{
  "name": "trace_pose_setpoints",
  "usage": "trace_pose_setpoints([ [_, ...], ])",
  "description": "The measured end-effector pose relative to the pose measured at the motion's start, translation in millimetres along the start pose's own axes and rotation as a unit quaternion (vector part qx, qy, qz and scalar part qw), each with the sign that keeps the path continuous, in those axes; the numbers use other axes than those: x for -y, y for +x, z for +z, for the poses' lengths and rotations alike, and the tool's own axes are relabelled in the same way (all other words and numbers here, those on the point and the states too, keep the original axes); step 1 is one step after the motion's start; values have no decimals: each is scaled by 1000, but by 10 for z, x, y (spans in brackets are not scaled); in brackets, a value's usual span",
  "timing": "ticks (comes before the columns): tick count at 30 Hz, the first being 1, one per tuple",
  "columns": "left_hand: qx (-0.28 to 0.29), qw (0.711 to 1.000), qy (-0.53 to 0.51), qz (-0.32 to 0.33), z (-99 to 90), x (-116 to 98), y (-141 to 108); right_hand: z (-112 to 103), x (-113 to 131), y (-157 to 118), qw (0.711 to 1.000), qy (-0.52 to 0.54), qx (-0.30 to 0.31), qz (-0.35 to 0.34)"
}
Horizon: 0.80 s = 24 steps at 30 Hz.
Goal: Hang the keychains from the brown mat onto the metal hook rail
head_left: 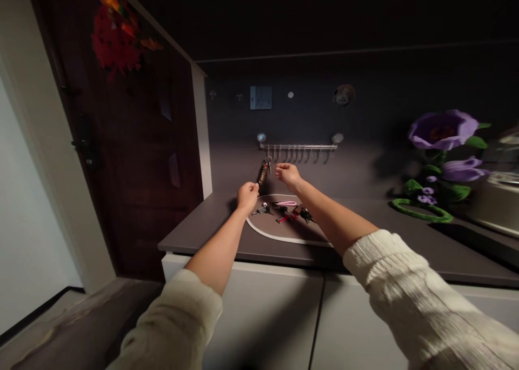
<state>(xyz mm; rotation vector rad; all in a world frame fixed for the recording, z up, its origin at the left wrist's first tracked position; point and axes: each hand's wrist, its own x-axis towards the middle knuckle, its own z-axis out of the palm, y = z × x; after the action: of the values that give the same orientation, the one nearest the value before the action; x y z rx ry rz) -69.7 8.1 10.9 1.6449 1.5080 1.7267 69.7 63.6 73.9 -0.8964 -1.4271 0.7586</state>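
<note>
A rail with several hooks (pixel 300 147) is fixed to the dark back wall. From its left end hangs a key ring (pixel 268 159) with a dark, patterned key strap (pixel 263 174) and a small metal key beside it. My left hand (pixel 247 198) is closed on the strap's lower end. My right hand (pixel 287 175) is just right of the ring, its fingers curled together; what they hold, if anything, is hidden. Below, a pale-rimmed oval mat (pixel 279 238) bears several bunches of keys (pixel 287 214), with a pink strap (pixel 285 203) and red pieces among them.
A dark countertop (pixel 203 235) tops white cabinets (pixel 263 305). At the right stand purple flowers (pixel 444 129) with a green ring-shaped base, beside a pale round container (pixel 497 202). Above the rail is a switch plate (pixel 261 98). A dark red door (pixel 133 159) is at the left.
</note>
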Motion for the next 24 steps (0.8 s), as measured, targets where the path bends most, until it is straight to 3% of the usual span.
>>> trace_pose_setpoints([
  [2, 15, 1000, -5, 7, -7, 1, -5, -61, 23, -153, 998, 29, 17, 51],
  [4, 32, 999, -5, 16, -9, 9, -10, -116, 17, -309, 997, 37, 34, 61],
  [12, 105, 990, 83, 40, -17, 34, -64, -267, -244, -741, 991, -94, 93, -5],
  [18, 146, 962, 216, 86, -75, 43, -108, -310, -305, -831, 941, -295, 136, -97],
  [24, 205, 928, 297, 95, -105, 24, -135, -284, -304, -853, 909, -363, 179, -98],
])
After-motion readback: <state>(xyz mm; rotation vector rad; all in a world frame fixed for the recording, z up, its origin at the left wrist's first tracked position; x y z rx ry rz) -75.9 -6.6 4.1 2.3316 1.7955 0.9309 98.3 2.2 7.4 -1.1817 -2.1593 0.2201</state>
